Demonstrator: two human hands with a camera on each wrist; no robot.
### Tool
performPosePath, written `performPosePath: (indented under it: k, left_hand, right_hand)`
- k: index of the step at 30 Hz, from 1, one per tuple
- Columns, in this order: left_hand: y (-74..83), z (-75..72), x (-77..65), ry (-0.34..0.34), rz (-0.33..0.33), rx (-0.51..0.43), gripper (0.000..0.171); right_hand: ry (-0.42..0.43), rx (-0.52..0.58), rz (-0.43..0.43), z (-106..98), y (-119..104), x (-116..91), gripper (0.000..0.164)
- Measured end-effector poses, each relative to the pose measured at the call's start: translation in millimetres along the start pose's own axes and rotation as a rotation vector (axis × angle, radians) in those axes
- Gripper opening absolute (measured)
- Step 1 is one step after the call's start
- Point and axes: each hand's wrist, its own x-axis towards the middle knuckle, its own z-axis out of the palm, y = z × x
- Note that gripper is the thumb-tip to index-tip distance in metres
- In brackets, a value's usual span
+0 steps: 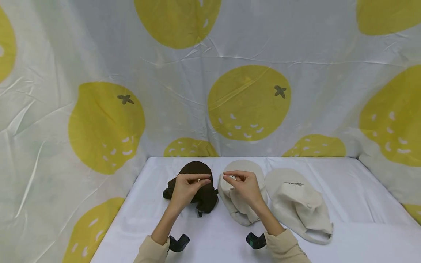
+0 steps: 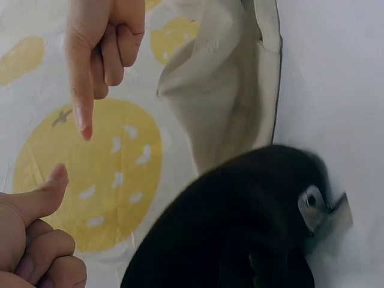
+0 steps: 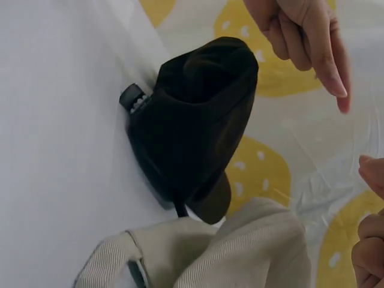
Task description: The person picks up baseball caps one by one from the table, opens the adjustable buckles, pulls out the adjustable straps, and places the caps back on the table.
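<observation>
Both hands hover over the caps and hold nothing. My left hand (image 1: 185, 188) is above a dark cap (image 1: 196, 168), index finger and thumb stretched to the right with a gap between their tips. Mirroring it, my right hand (image 1: 247, 187) reaches leftward above a beige cap (image 1: 241, 210). In the left wrist view the other fingers (image 2: 54, 252) of both hands are curled in. A second beige cap (image 1: 304, 199) with dark lettering lies to the right. Below the hands, the right wrist view has the dark cap (image 3: 192, 132) beside a beige corduroy-like cap (image 3: 252, 252).
The caps lie in a row on a white-covered table (image 1: 358, 237). A white curtain (image 1: 184, 95) with yellow lemon prints hangs behind and at both sides. Black devices (image 1: 179, 243) are worn at both wrists, just beyond the beige sleeves (image 1: 152, 250).
</observation>
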Motion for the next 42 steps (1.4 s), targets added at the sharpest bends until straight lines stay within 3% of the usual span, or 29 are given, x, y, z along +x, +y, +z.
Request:
performPosePath:
  k: [6,10,16,23,42]
  left_hand:
    - [0.1,26.5,5.4,-0.091,-0.009,-0.005,0.015]
    - [-4.0,43.1,1.6,-0.091,-0.027,-0.003,0.017]
    - [-9.8,61.1,-5.6,-0.046,-0.123,0.001,0.018]
    - [-17.1,68.0,-10.8,-0.006,-0.163,0.098,0.014]
    - [-31.2,73.7,-8.1,-0.004,-0.141,0.111,0.009]
  right_hand:
    - [-0.018,-0.049,0.012,-21,5,-8,0.027]
    - [-0.038,-0.079,0.034,-33,9,-15,0.028]
    - [-0.043,-0.112,0.031,-42,14,-23,0.024]
    - [-0.043,-0.113,0.054,-41,30,-26,0.024]
    - [-0.034,-0.113,0.081,-39,45,-26,0.018]
